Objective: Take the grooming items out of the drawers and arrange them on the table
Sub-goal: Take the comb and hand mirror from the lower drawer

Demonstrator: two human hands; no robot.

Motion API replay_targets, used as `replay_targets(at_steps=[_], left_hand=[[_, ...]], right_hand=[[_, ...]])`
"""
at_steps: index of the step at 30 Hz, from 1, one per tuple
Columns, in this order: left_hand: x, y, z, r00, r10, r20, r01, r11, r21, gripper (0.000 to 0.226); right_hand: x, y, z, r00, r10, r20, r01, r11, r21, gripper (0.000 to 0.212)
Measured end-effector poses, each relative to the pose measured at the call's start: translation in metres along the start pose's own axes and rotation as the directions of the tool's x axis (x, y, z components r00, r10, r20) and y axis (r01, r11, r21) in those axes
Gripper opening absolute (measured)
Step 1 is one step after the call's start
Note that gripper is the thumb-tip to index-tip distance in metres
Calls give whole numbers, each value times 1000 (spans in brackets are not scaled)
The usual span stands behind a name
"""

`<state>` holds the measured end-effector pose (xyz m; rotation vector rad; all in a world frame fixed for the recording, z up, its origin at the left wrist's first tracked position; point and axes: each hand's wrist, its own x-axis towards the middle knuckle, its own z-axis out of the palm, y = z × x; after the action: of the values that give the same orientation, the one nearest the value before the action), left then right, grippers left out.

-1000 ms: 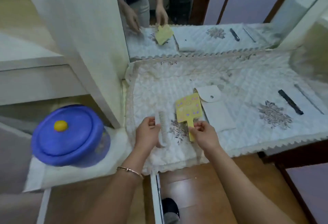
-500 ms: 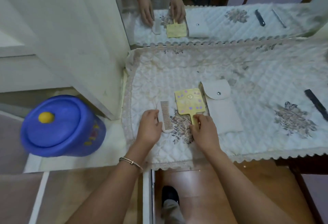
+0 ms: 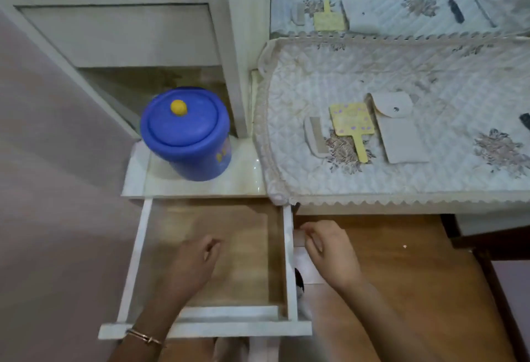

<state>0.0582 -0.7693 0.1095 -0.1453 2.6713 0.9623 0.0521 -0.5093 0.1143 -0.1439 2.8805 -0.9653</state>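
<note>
Grip: left hand (image 3: 198, 258) loose, empty, over drawer (image 3: 229, 328) | right hand (image 3: 329, 252) curled, hold unclear

quilted cloth cover (image 3: 401, 184), glossy plastic jar (image 3: 186, 135).

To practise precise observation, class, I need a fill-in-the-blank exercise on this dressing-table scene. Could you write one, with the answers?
1. On the cloth, the yellow paddle-shaped item lies between the white comb and the white ___.
2. The blue container has a knob on top, coloured ___.
3. The left hand is over the open ___.

Missing words: pouch; yellow; drawer.
</note>
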Motion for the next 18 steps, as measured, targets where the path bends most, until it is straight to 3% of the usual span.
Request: replay_targets(at_steps=[2, 4, 7, 11, 18], left_hand=[[-31, -39, -3, 999, 17, 42, -19, 999, 45, 17], [-55, -75, -5, 994, 70, 83, -77, 994, 84, 28], [-85, -114, -11, 986, 104, 131, -120, 986, 117, 23], [-110, -135, -21, 975, 192, 108, -202, 975, 93, 56], [-105, -148, -25, 964, 244, 102, -256, 959, 120, 55]], right_hand=[[-29, -20, 21, 997, 31, 72, -30, 999, -19, 27], [-57, -37, 45, 982, 107, 158, -104, 994, -25, 19], [-94, -59, 78, 970, 124, 207, -108, 991, -84, 22], [-125, -70, 99, 974, 166, 151, -150, 982, -113, 33], [-130, -74, 110, 980, 194, 50, -178, 957, -228, 26]])
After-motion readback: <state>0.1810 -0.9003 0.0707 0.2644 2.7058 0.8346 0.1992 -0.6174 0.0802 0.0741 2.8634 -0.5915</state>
